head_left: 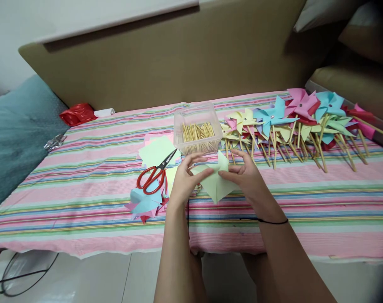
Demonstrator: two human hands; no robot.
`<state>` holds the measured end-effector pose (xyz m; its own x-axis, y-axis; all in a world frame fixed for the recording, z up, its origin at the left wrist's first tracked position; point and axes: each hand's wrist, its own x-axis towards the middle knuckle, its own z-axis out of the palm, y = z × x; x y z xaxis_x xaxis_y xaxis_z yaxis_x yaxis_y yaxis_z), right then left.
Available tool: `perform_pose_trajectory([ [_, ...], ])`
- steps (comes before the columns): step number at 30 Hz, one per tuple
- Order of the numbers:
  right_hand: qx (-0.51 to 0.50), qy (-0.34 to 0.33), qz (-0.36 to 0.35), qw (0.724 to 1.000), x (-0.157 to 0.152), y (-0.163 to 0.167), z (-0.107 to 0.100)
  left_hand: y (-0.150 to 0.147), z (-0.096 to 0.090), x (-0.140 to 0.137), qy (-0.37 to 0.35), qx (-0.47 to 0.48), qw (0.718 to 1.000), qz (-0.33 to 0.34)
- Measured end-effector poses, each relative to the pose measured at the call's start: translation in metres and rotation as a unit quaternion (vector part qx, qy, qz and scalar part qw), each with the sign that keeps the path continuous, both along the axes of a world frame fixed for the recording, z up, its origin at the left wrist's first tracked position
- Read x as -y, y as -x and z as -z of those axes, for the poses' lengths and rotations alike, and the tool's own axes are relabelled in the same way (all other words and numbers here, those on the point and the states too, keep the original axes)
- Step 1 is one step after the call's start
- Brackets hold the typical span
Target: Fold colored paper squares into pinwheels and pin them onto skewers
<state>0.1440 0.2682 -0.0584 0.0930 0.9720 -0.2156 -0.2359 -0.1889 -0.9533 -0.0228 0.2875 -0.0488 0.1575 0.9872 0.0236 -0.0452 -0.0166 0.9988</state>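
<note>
Between my hands is a pale green paper square (pixel 216 185) with cut slits, one of its points standing up at the top. My left hand (pixel 189 174) grips its left side, thumb on the face of the paper. On the right side, my right hand (pixel 242 171) pinches the paper near the middle with its thumb. Red-handled scissors (pixel 152 174) lie left of my left hand, blades toward the box. Under and around them are pale green paper sheets (pixel 158 149) and blue cut paper pieces (pixel 147 198). Just beyond my hands stands a clear plastic box (pixel 196 113) of short wooden sticks (pixel 198 132).
Finished paper pinwheels (pixel 272 117) on sticks lie heaped at the right. A red plastic bag (pixel 78 114) and a small white box (pixel 105 112) sit at the back left, near a teal cushion (pixel 24 126). Striped cloth (pixel 84 189) covers the surface; cables (pixel 24 273) lie on the floor.
</note>
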Motion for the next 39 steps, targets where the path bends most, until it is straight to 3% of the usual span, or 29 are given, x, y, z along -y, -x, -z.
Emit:
perform_pose_trajectory([
  [3, -0.029, 0.009, 0.065, 0.997, -0.002, 0.001, -0.003, -0.004, 0.001, 0.0, 0.056, 0.096, 0.992, -0.063],
  [6, -0.037, 0.006, 0.093, 0.995, -0.003, 0.002, -0.004, -0.015, 0.001, 0.001, 0.101, 0.141, 0.983, -0.062],
  [16, -0.006, -0.021, 0.059, 0.998, -0.001, 0.008, 0.001, -0.03, 0.003, 0.0, 0.093, 0.097, 0.982, -0.133],
  [32, -0.022, -0.012, 0.051, 0.998, -0.001, 0.006, -0.002, -0.027, 0.006, -0.001, 0.063, 0.06, 0.987, -0.137],
  [39, -0.018, -0.013, 0.059, 0.998, -0.002, 0.006, -0.001, -0.028, 0.002, 0.0, 0.071, 0.073, 0.989, -0.107],
])
